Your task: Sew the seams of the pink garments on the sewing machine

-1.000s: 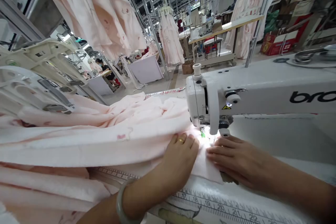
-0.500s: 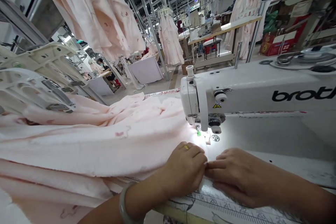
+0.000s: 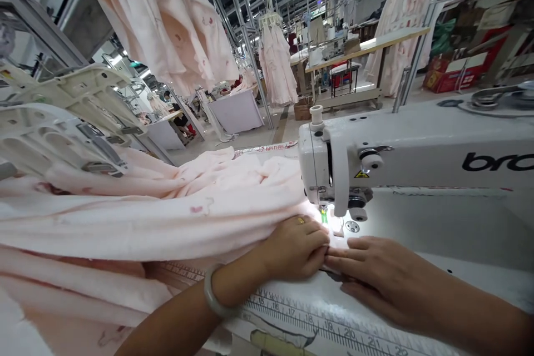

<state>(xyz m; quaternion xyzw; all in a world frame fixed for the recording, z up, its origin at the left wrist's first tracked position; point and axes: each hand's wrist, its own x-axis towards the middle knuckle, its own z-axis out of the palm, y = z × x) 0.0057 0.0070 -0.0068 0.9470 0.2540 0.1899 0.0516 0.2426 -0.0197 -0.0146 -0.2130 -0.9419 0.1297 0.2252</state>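
Observation:
Pale pink fabric (image 3: pixel 175 217) lies heaped across the left of the sewing table, its edge running under the needle (image 3: pixel 324 217) of a white sewing machine (image 3: pixel 417 150). My left hand (image 3: pixel 294 247), with a ring and a jade bangle, has its fingers curled and pressing the fabric edge just before the needle. My right hand (image 3: pixel 371 272) lies flat, fingers stretched out, fingertips touching the left hand's fingers on the fabric edge.
A printed ruler (image 3: pixel 317 322) runs along the table's front edge. White plastic hanger frames (image 3: pixel 62 122) stand at the left. Pink garments (image 3: pixel 167 16) hang overhead and further back (image 3: pixel 275 67). A person (image 3: pixel 179 117) sits at a distant table.
Both hands slid forward with the fabric edge, closer to the needle. The left hand's fingers curled from flat a second ago; the view shifted slightly.

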